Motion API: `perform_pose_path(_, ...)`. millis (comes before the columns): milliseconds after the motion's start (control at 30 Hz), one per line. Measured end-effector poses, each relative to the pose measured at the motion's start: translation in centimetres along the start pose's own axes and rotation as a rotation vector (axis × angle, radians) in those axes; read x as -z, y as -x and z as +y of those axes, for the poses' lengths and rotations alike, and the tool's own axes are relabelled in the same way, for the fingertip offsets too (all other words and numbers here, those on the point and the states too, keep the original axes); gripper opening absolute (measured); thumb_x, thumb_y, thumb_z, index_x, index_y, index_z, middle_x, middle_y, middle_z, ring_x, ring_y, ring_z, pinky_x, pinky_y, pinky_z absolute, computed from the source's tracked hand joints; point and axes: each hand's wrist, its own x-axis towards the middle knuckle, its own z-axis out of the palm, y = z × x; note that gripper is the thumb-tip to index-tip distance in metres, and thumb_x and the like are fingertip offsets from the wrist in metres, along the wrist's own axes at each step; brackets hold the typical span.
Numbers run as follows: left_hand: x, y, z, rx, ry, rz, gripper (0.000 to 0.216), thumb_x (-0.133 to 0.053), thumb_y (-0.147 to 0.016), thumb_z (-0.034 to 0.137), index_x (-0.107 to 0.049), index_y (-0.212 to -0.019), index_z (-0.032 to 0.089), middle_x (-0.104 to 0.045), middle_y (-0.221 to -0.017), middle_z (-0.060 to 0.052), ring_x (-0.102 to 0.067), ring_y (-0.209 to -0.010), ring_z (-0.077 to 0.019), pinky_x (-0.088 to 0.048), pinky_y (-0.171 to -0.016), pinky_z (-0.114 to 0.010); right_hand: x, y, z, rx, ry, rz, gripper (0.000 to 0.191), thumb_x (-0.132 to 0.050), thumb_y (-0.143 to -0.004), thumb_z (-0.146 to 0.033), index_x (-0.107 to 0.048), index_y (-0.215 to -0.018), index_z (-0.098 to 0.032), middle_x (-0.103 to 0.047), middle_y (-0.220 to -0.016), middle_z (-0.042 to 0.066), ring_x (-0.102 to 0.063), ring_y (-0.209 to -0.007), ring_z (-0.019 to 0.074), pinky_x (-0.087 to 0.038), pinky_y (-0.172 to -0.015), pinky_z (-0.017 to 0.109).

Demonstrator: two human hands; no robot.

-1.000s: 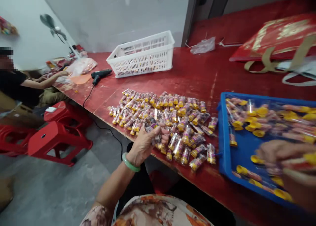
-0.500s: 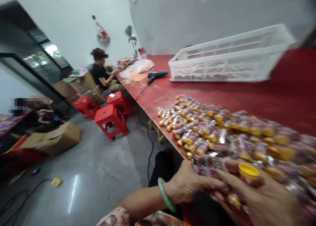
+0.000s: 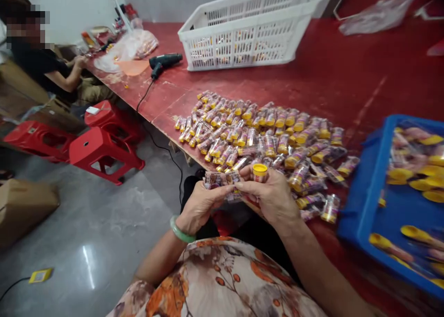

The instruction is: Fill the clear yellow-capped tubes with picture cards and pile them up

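My left hand (image 3: pixel 199 204), with a green bangle on the wrist, is closed on a printed clear plastic wrapper (image 3: pixel 217 179). My right hand (image 3: pixel 275 199) is closed around a small tube with a yellow end (image 3: pixel 259 171), which points up between the fingers. Both hands meet at the table's front edge, and the right thumb touches the wrapper. Many small wrapped tubes with yellow ends (image 3: pixel 251 137) lie in rows just beyond my hands.
A blue bin (image 3: pixel 376 169) at the right holds more yellow-ended pieces. On the red table (image 3: pixel 347 72) stand a white plastic basket (image 3: pixel 243 35) and a heat gun (image 3: pixel 163 63) with a trailing cord. A person (image 3: pixel 58 74) sits at the far left, near red stools (image 3: pixel 104 150).
The view has swung right and down, bringing the blue bin into sight. Both hands still hold the wrapper and the yellow-ended tube, close together.
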Motion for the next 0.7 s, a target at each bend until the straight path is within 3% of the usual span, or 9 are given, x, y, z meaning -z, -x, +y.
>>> perform_pose_path(200,0.2,-0.3,-0.4,-0.033,0.087,0.140,0.035,-0.090,-0.053,0.027,-0.068,-0.075,0.011,-0.053,-0.058,0.004,-0.028,-0.045,-0.0014,-0.017,-0.041,-0.020,2.9,1.7,1.8,0.167,0.099,-0.081,0.033,-0.070,-0.077,-0.039,-0.063,-0.103,-0.021,-0.062,-0.093,0.003,-0.056,-0.073,0.0132,-0.049,-0.065,0.025)
perform_pose_path(300,0.1,-0.2,-0.5,-0.046,0.139,0.207,0.033,-0.089,-0.056,0.027,-0.069,-0.077,0.011,-0.058,-0.062,0.003,-0.039,-0.047,-0.0021,-0.024,-0.041,-0.017,5.0,2.9,3.5,0.187,0.184,-0.125,0.027,-0.062,-0.084,-0.040,-0.062,-0.106,-0.023,-0.059,-0.092,0.003,-0.054,-0.075,0.0142,-0.049,-0.067,0.026)
perform_pose_path(433,0.0,-0.1,-0.9,-0.054,0.158,0.200,0.031,-0.085,-0.062,0.029,-0.071,-0.085,0.014,-0.069,-0.077,-0.001,-0.059,-0.060,-0.0079,-0.043,-0.049,-0.017,6.1,3.7,4.9,0.199,0.254,-0.099,0.023,-0.065,-0.083,-0.038,-0.063,-0.101,-0.023,-0.056,-0.087,0.002,-0.054,-0.078,0.0153,-0.049,-0.070,0.025)
perform_pose_path(533,-0.2,-0.3,-1.3,-0.016,0.212,0.166,0.037,-0.085,-0.061,0.024,-0.071,-0.094,0.015,-0.073,-0.093,-0.006,-0.068,-0.075,-0.0167,-0.057,-0.064,-0.027,5.5,3.6,5.0,0.149,0.176,-0.081,0.027,-0.068,-0.080,-0.041,-0.064,-0.100,-0.023,-0.058,-0.084,0.001,-0.056,-0.074,0.0148,-0.051,-0.068,0.026)
perform_pose_path(700,-0.5,-0.5,-1.4,-0.030,0.267,0.179,0.042,-0.089,-0.052,0.013,-0.071,-0.090,0.012,-0.075,-0.089,-0.007,-0.069,-0.070,-0.0167,-0.058,-0.068,-0.028,4.4,3.0,4.8,0.182,0.139,-0.031,0.041,-0.076,-0.071,-0.039,-0.065,-0.107,-0.024,-0.065,-0.098,0.002,-0.062,-0.085,0.0184,-0.054,-0.079,0.032)
